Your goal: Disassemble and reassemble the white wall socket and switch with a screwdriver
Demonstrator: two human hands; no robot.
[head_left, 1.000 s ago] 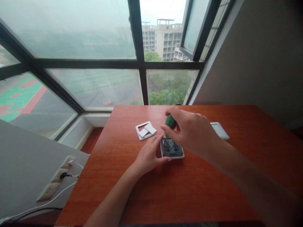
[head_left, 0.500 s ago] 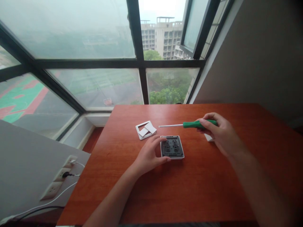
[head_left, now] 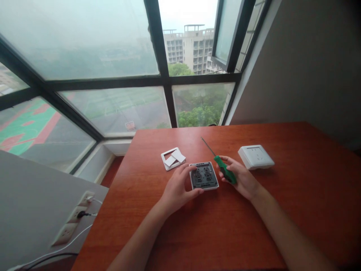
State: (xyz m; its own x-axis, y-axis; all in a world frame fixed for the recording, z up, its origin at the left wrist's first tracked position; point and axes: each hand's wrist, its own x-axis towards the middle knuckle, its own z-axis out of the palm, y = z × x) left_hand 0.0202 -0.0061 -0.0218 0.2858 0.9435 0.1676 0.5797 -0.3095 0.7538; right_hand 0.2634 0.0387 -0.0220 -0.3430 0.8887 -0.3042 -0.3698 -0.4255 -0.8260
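My left hand (head_left: pixel 177 190) grips the left side of a wall switch (head_left: pixel 203 176), thumb at the near edge and fingers at the far one. The switch lies on the table with its dark inner face up inside a white rim. In my right hand (head_left: pixel 239 175), just right of the switch, is a screwdriver (head_left: pixel 225 170) with a green handle. Its metal shaft points up and to the left, clear of the switch. Behind my left hand lie a white cover frame (head_left: pixel 166 153) and two white switch rockers (head_left: pixel 178 155) resting across it.
A white wall socket on a box (head_left: pixel 256 157) sits on the right of the brown table (head_left: pixel 214 229). Sockets with plugged-in cables (head_left: pixel 76 214) are on the low wall at the left. Windows rise behind the table's far edge.
My right hand has moved left and down towards the switch, and the screwdriver has turned from level to slanting. The white socket box now shows fully. My left hand keeps its grip.
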